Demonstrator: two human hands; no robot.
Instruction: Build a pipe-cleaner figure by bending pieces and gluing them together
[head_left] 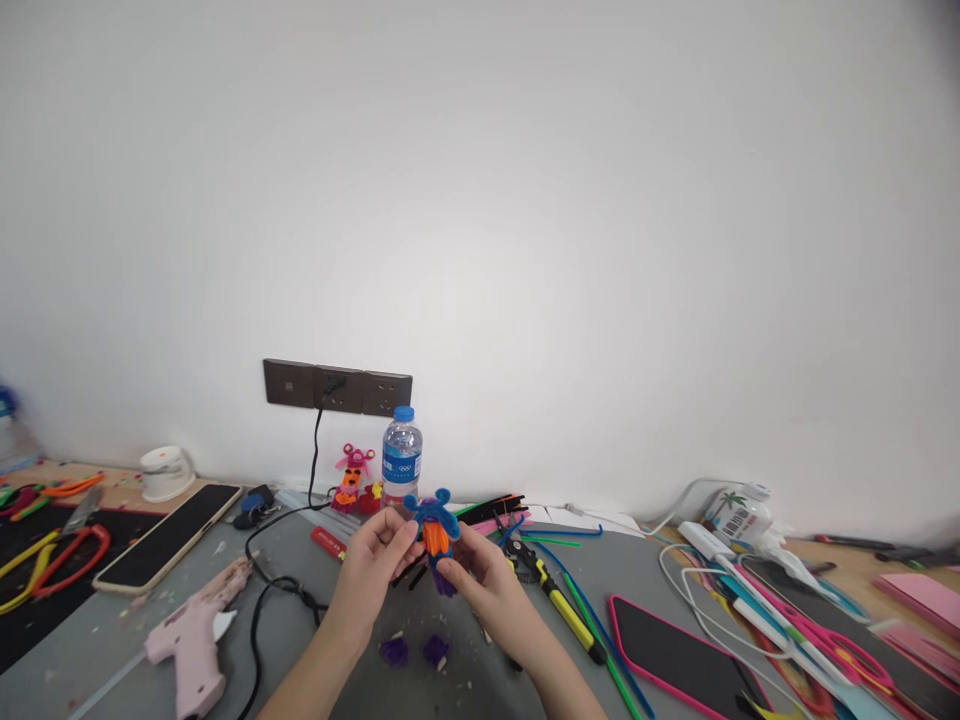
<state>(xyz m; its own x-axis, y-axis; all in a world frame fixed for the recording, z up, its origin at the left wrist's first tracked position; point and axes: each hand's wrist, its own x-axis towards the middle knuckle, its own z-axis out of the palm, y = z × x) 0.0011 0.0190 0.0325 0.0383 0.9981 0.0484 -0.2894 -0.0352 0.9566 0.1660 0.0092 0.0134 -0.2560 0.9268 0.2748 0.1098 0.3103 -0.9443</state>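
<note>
Between my two hands is a small pipe-cleaner doll (pixel 436 538) with a blue top, an orange middle and purple lower parts. My left hand (pixel 379 560) pinches its left side with thumb and fingers. On the other side, my right hand (pixel 484 575) grips it, thumb in front near the blue and purple part. Just below the hands, two small purple fuzzy pieces (pixel 415 651) lie on the grey mat (pixel 360 690). Behind my left hand stands another doll (pixel 349 480) in pink and orange.
A water bottle (pixel 403 460) stands by the wall. At left lie a pink glue gun (pixel 191 640), a black cable (pixel 259 600), a phone (pixel 169 535) and scissors (pixel 64 550). Rightward are yellow-black pliers (pixel 559 600), pipe cleaners (pixel 600 640), a pink-cased phone (pixel 675 655) and white cords (pixel 686 590).
</note>
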